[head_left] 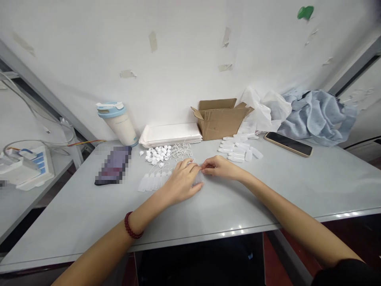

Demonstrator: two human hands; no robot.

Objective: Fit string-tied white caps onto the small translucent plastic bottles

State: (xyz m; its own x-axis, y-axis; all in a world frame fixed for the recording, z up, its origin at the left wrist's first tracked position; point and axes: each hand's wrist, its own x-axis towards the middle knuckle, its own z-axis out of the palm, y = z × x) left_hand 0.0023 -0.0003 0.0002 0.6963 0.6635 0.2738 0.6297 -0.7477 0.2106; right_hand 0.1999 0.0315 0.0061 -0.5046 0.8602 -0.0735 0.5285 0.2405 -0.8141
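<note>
While the left hand (185,182) arches, the right hand (220,167) curls

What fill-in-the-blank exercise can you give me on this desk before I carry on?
The wrist behind the left hand wears a dark ____ bracelet.
The white caps lie to the ____ of the cardboard box.
Of the cup and that box, the right hand is nearer the ____.

Missing words: red; left; box.
</note>
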